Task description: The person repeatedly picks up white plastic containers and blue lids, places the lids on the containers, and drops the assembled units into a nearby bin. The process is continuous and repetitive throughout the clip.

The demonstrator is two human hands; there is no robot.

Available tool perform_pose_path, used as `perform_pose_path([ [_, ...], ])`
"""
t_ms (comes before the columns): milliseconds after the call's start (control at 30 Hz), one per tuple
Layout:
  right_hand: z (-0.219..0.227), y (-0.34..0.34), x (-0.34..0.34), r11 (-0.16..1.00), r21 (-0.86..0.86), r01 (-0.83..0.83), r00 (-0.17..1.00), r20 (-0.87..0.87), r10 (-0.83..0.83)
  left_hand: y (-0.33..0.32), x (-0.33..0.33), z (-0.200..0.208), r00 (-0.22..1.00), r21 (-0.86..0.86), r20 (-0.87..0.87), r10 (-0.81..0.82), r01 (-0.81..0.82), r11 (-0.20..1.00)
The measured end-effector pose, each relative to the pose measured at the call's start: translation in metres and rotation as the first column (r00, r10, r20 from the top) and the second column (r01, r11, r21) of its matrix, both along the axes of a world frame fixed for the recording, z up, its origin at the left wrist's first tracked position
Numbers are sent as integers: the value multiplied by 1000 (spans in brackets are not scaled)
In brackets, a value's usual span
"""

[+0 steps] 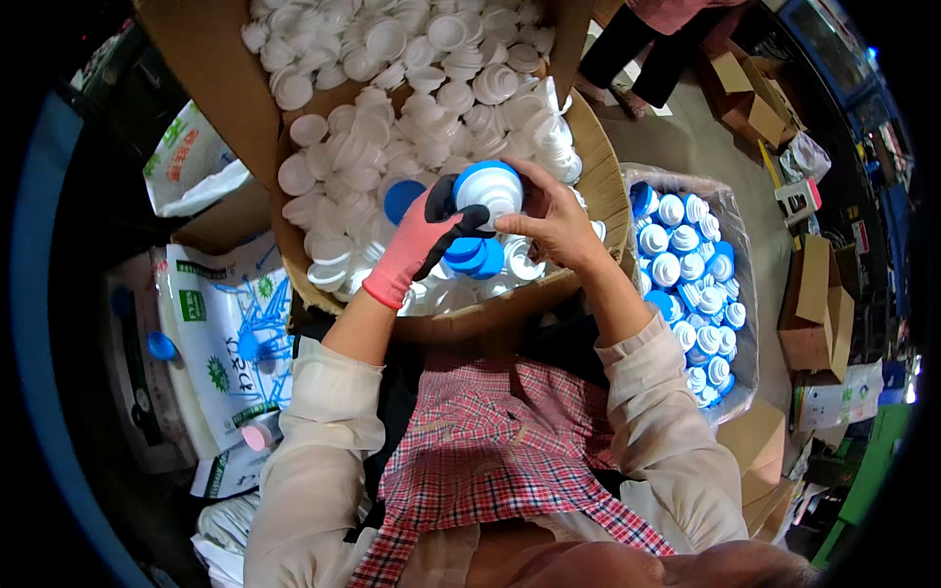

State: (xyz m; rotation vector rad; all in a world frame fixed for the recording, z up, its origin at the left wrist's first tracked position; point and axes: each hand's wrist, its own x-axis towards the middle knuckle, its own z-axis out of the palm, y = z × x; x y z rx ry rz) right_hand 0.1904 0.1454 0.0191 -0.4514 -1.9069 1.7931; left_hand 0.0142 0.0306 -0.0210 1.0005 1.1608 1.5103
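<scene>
Between my two hands is a round, stepped white plastic cap with a blue rim [488, 193], held over an open cardboard box [600, 201]. My left hand [431, 230], in a pink glove with black fingers, grips its left and lower side. The bare fingers of my right hand [554, 218] close round its right edge. Just below the hands, a few blue discs [472, 257] lie on the heap of loose white caps [368, 147]. One more blue disc [403, 200] rests on the heap beside my left glove.
At right stands a plastic-lined box [750, 363] of blue-and-white caps [683, 238]. Printed white sacks [221, 333] lie at left, with blue pieces and a pink-capped bottle [259, 434]. Open cartons [818, 304] line the far right. A person's legs [647, 54] stand beyond the box.
</scene>
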Motion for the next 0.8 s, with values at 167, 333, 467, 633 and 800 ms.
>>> perform_pose_path([
  [167, -5, -1, 4, 998, -28, 53, 999, -7, -53, 0, 7, -3, 955, 138, -234, 183, -153, 979],
  [333, 11, -3, 4, 999, 0, 44, 999, 31, -44, -1, 10, 4, 972, 153, -131, 193, -172, 973],
  [467, 4, 15, 6, 988, -154, 12, 997, -78, -25, 0, 7, 10, 994, 103, 27, 102, -105, 989],
  [633, -1, 14, 6, 964, 42, 261, 958, 110, -264, 2, 10, -14, 953, 84, -214, 214, -201, 976],
  [800, -27, 20, -3, 953, 130, 274, 962, -46, -270, 2, 7, -25, 971, 51, -208, 119, -111, 993],
])
